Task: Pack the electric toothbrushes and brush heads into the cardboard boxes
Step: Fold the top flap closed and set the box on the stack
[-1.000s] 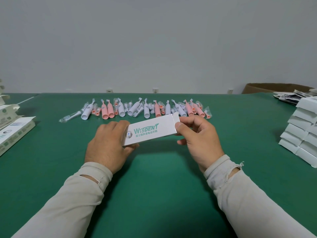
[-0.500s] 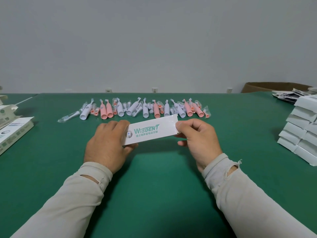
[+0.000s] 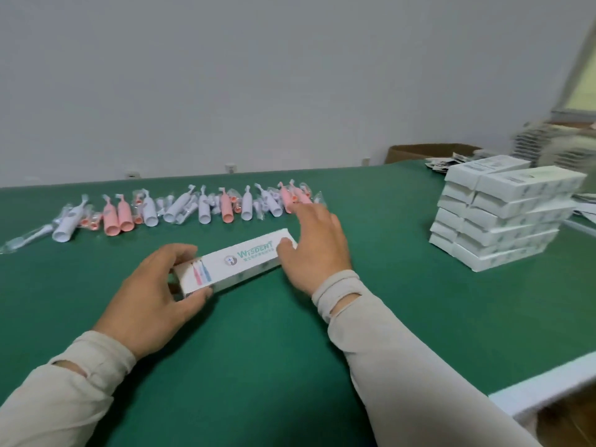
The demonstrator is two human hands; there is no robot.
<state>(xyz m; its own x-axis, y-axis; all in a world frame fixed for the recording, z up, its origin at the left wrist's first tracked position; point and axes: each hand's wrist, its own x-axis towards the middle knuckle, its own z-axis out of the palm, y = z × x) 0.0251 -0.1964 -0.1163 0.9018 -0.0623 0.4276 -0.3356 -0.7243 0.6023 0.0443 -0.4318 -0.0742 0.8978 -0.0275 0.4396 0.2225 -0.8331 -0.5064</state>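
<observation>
A white Wisdent cardboard box (image 3: pixel 238 261) lies slanted over the green table (image 3: pixel 258 350) in front of me. My left hand (image 3: pixel 154 298) grips its near left end, fingers curled around it. At the far right end is my right hand (image 3: pixel 314 243), its thumb touching the box and its fingers stretched out over the table. Farther back, white and pink toothbrush handles (image 3: pixel 180 208) and bagged brush heads (image 3: pixel 88 221) lie in a row.
A stack of several white packed boxes (image 3: pixel 496 217) stands at the right. Behind it are leaflets (image 3: pixel 448 161) and a brown carton (image 3: pixel 429 151). The table's white right edge (image 3: pixel 545 385) runs close by. One bagged brush head (image 3: pixel 25 238) lies at the far left.
The view has swung right. The box has come down toward the table and shows its long face. My right hand has let go of the end flap and opened its fingers.
</observation>
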